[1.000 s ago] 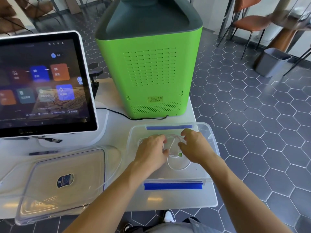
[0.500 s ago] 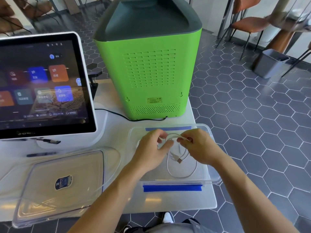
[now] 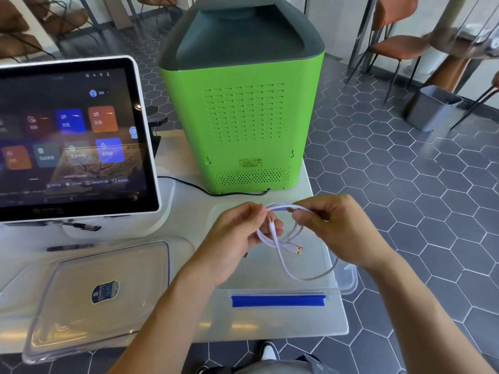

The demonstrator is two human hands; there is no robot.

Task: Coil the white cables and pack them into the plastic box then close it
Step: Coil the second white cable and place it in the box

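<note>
A white cable (image 3: 280, 255) hangs in loose loops above the open clear plastic box (image 3: 347, 279), whose near clip is blue. My left hand (image 3: 237, 233) pinches the cable's loops at their left side. My right hand (image 3: 334, 228) pinches the top of the same loops, fingers curled round them. The cable's USB plug (image 3: 297, 249) dangles free between the hands. The box's clear lid (image 3: 81, 300), with a dark label, lies flat on the table to the left of the box.
A green machine (image 3: 243, 117) stands right behind the box, its black cord (image 3: 216, 191) running across the white table (image 3: 270, 325). A touchscreen terminal (image 3: 73, 139) stands at the back left. Chairs and a grey bin (image 3: 429, 109) stand on the tiled floor to the right.
Both hands rose out of the box with the white cable. The loops now hang in the air above it, and the USB plug swings free.
</note>
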